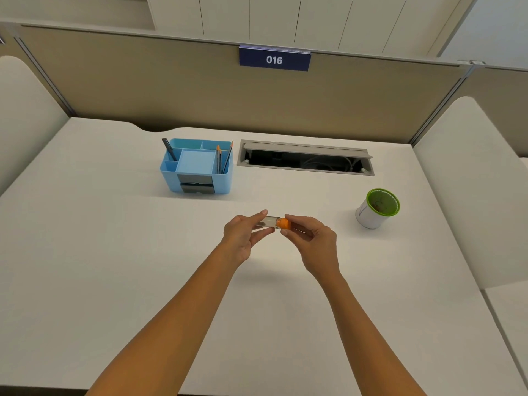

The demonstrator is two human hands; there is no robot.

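You held a small clear bottle (267,222) in the air just above the middle of the frame, lying on its side over the white desk (114,252) and touching nothing but your fingers. Your left hand (243,238) pinched the glass body, thumb below and fingers on top. The fingertips of your right hand (311,238) were closed round the orange cap (284,223) at the bottle's right end. Something dark lay along the inside of the glass; what it was could not be made out.

The step looked like a twist of that cap, though whether on or off could not be told. To do it well, your left hand needed to be the fixed one: a firm grip well back on the glass, clear of the neck, so that the right fingers had the whole cap to themselves. Short turns from the fingertips would have served better than a roll of the wrist. Tipping the capped end upward first would have kept the contents from spilling once the cap came loose.

The blue organiser (197,178), with its pencils (220,160), stood well above and left of your hands. The white cup with a green lid (377,210) lay tilted far to the right, so neither crowded the work.
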